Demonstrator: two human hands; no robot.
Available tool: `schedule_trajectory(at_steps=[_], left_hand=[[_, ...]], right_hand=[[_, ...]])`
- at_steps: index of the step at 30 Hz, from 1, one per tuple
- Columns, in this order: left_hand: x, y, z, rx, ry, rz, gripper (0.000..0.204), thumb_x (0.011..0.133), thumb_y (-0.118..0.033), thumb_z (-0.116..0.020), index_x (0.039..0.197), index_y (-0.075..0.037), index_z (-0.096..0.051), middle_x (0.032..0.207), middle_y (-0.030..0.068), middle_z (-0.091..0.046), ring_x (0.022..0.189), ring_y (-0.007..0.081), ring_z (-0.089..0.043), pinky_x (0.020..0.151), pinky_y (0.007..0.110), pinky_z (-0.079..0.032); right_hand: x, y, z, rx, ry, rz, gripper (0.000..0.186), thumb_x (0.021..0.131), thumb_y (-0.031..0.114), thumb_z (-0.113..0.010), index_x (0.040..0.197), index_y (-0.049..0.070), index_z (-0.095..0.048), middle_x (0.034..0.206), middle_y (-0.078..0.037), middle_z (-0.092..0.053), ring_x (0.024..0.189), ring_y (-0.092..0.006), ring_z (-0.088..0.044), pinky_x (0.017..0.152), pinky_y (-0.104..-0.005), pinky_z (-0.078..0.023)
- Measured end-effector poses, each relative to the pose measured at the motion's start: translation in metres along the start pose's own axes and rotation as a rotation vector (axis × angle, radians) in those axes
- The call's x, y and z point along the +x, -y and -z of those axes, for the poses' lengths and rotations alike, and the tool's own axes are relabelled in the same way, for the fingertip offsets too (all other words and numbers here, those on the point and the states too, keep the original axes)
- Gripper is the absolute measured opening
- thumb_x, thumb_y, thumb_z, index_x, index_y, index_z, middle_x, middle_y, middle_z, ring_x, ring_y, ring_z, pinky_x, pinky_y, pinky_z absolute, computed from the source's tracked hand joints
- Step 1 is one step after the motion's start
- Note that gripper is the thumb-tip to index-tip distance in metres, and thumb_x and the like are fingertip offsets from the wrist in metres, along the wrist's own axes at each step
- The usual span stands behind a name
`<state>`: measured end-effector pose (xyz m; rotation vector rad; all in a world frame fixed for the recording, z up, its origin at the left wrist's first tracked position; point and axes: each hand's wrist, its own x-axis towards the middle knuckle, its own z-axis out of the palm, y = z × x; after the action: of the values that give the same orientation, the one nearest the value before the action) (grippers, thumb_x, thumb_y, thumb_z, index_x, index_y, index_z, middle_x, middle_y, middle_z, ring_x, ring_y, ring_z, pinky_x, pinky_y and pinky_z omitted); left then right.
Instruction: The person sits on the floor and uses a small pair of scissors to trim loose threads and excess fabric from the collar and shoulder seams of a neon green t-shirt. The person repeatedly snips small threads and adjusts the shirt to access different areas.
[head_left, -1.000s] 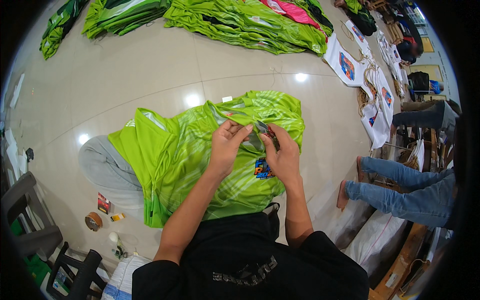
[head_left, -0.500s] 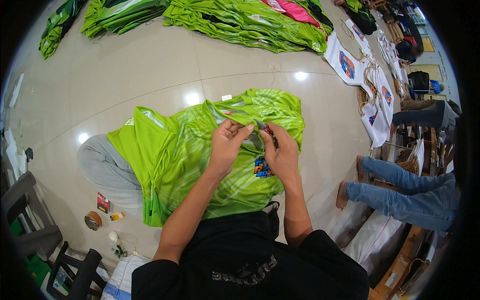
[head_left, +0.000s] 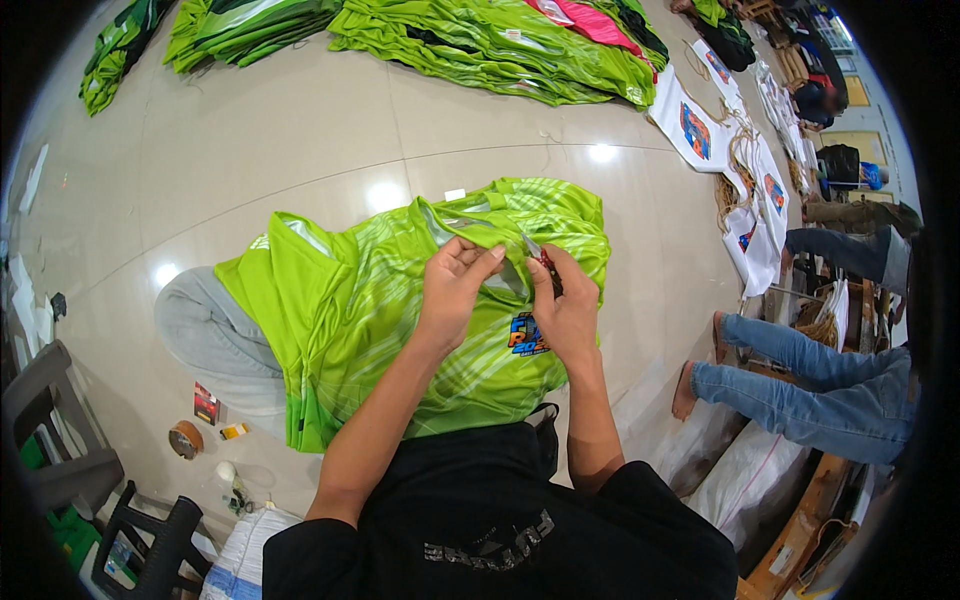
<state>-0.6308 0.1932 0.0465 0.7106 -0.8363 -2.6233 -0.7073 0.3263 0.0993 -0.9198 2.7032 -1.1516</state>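
A bright green jersey (head_left: pixel 375 330) with a colourful chest print lies spread over my lap. The neckline's edge is pinched between the thumb and fingers of my left hand (head_left: pixel 450 295). Just right of it, my right hand (head_left: pixel 570 315) is closed around small thread snips (head_left: pixel 544 260) with a red patterned handle. Their pointed metal blade sticks up beside the collar, apart from my left fingertips. Most of the handle is hidden in my right palm. A small white tag (head_left: pixel 455 195) shows at the jersey's far edge.
Heaps of green jerseys (head_left: pixel 480 55) lie on the tiled floor ahead. White printed bags with cords (head_left: pixel 695 130) are at the right, near another person's legs (head_left: pixel 790 380). A tape roll (head_left: pixel 185 440) and small packets (head_left: pixel 206 403) sit at left, by dark plastic stools (head_left: pixel 150 540).
My right hand has shifted slightly right and down, away from the left fingertips, and the snips' blade now shows more clearly. My left hand keeps its pinch on the neckline.
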Motion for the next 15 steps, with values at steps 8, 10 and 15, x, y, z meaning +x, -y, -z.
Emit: schedule_trajectory(at_steps=[8, 10, 15], left_hand=[[0.0006, 0.0044, 0.0042, -0.24, 0.006, 0.102, 0.016, 0.096, -0.006, -0.069, 0.111, -0.002, -0.062, 0.108, 0.007, -0.071, 0.099, 0.0146, -0.067, 0.094, 0.033, -0.054], [-0.0002, 0.0047, 0.0032, -0.254, -0.005, 0.109, 0.017, 0.096, -0.006, -0.069, 0.111, -0.003, -0.062, 0.108, 0.0066, -0.071, 0.099, 0.0147, -0.067, 0.094, 0.033, -0.054], [-0.001, 0.0018, 0.0012, -0.247, 0.004, 0.133, 0.015, 0.097, -0.009, -0.069, 0.111, -0.005, -0.062, 0.108, 0.0052, -0.071, 0.098, 0.0139, -0.066, 0.09, 0.032, -0.053]], right_hand=[[-0.0039, 0.0001, -0.0011, -0.007, 0.06, 0.038, 0.031, 0.094, 0.014, -0.073, 0.117, -0.004, -0.063, 0.104, -0.022, -0.071, 0.088, -0.035, -0.072, 0.075, -0.039, -0.056], [-0.0032, 0.0004, -0.002, -0.004, 0.056, 0.05, 0.03, 0.094, 0.014, -0.072, 0.117, -0.004, -0.063, 0.103, -0.021, -0.071, 0.088, -0.0346, -0.072, 0.075, -0.0391, -0.056], [-0.0022, 0.0026, -0.0017, 0.002, 0.057, 0.055, 0.03, 0.094, 0.014, -0.072, 0.118, -0.003, -0.063, 0.102, -0.021, -0.071, 0.088, -0.0347, -0.072, 0.075, -0.039, -0.056]])
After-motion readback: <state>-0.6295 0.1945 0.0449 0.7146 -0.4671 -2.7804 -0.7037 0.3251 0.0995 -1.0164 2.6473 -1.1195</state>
